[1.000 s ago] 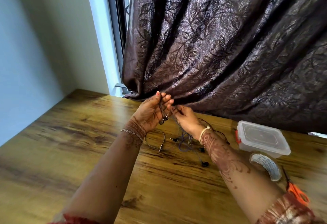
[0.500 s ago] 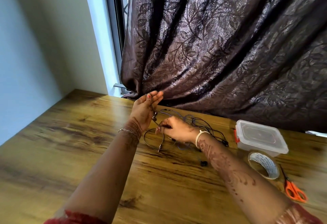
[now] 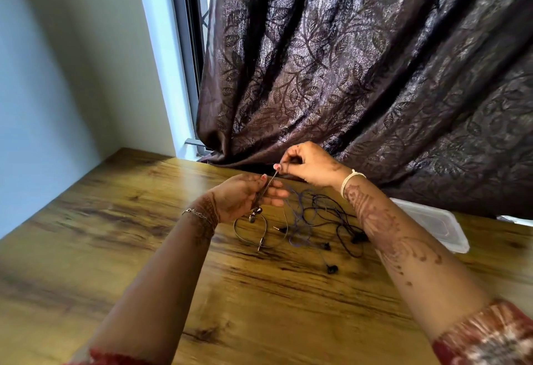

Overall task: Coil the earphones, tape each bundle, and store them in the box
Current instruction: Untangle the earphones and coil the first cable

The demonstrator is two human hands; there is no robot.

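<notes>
My left hand [image 3: 248, 195] holds a grey earphone cord [image 3: 261, 234] between thumb and fingers; its two earbuds dangle just below the palm and the rest loops on the table. My right hand [image 3: 307, 164] is raised above and to the right, pinching the same cord and drawing it taut between the hands. A tangle of black and purple earphones [image 3: 320, 220] lies on the table under my right forearm. The clear plastic box [image 3: 432, 224] with its lid on stands to the right, partly hidden by that forearm.
The wooden table [image 3: 115, 234] meets a pale wall on the left. A dark patterned curtain [image 3: 360, 76] hangs along the table's far edge, close behind my hands. A loose black earbud [image 3: 331, 269] lies nearer me.
My right hand has lifted from the table beside the left hand to up and right, pulling the cord straight. The view has shifted, so tape roll and scissors are out of sight.
</notes>
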